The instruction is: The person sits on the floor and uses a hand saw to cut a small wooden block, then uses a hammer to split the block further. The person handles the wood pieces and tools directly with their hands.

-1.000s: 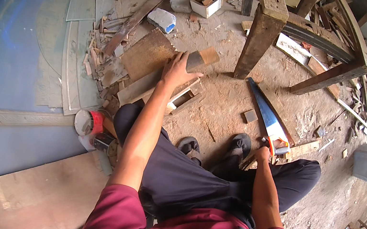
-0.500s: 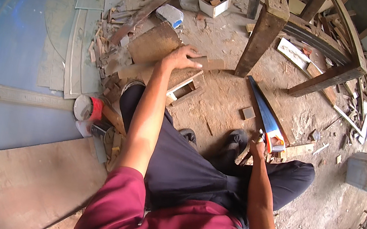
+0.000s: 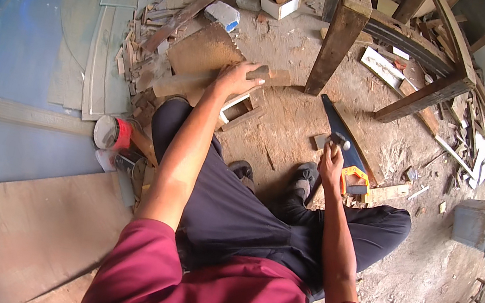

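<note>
My right hand is closed around the handle of a hammer, its metal head raised over the floor in front of my right knee. Beneath it, a handsaw with an orange-yellow handle lies flat. My left hand reaches forward, with thumb and fingers closed on a small dark wood block. That block rests against a wooden board. Just below sits a small open wooden frame with a pale inner side. A rough brown board leans behind my left hand.
A heavy wooden trestle stands ahead on the right. Wood scraps lie around it. A white box and a blue-white block sit farther off. At left are a red-and-white can and large sheets. A pale box stands at right.
My right hand has risen and moved forward from beside the saw handle, bringing the hammer head into plain sight. The left hand stays at the wood block.
</note>
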### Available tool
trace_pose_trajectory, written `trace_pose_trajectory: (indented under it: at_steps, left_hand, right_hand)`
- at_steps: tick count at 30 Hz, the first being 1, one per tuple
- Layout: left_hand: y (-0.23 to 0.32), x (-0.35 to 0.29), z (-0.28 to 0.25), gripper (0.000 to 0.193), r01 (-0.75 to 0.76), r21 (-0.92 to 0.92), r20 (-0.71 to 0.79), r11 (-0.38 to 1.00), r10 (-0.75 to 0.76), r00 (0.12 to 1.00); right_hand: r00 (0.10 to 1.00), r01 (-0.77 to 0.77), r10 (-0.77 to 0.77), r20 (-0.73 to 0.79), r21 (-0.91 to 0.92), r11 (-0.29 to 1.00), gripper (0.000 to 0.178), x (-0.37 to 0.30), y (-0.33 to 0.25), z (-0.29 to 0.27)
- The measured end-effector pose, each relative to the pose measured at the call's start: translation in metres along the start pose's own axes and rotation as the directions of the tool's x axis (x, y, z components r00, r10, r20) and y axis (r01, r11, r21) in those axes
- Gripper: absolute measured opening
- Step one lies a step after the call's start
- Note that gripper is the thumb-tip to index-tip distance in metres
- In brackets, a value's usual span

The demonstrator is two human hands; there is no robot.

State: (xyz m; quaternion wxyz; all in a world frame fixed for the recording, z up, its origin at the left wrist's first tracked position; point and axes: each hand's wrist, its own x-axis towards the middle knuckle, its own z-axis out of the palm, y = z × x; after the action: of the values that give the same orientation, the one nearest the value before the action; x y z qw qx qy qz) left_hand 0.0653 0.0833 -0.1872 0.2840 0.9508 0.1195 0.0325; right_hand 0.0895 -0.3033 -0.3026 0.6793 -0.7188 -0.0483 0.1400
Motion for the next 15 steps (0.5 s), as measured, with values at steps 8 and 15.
trace_pose_trajectory:
  at_steps: [8,15]
  left_hand:
    - [0.013,-0.034,0.02,0.053,0.01,0.085,-0.296,0.996,0.016,0.955]
    - [0.024,-0.026,0.027,0.047,0.126,0.008,-0.401,0.992,-0.112,0.909]
  right_hand:
    - [0.968,-0.183,0.118,0.22,0.309,0.933,0.022,-0.01,-0.154,0.084]
    - [0.955,-0.007,0.096,0.281,-0.302,0.953,0.045,-0.009,-0.09,0.081]
